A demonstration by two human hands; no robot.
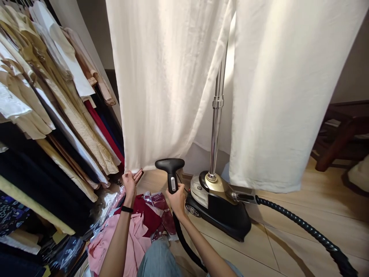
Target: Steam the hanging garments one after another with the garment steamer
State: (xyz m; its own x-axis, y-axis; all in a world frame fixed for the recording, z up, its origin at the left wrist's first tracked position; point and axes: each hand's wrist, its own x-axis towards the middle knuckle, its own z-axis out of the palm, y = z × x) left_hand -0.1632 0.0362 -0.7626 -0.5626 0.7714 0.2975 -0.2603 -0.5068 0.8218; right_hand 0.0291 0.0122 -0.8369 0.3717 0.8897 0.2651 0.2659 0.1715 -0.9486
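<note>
The bottom left corner of a hanging cream curtain (161,88) is pinched in my left hand (131,182), its thumb on the hem and some fingers reaching out behind. My right hand (176,198) grips the handle of a black garment steamer head (169,165). The wide head is raised near the curtain's lower hem; whether it touches the cloth I cannot tell. A dark hose runs down from the handle past my right forearm. The steamer base (221,209), black and gold with wheels, stands on the floor to the right, a chrome pole (215,127) rising from it between the curtain panels.
Clothes (66,88) hang densely on a rack at the left. Pink garments (135,234), dark red cloth and plastic-wrapped packets lie on the floor below my hands. A ribbed hose (300,221) crosses the wooden floor at right. Dark wooden furniture (337,134) stands at the far right.
</note>
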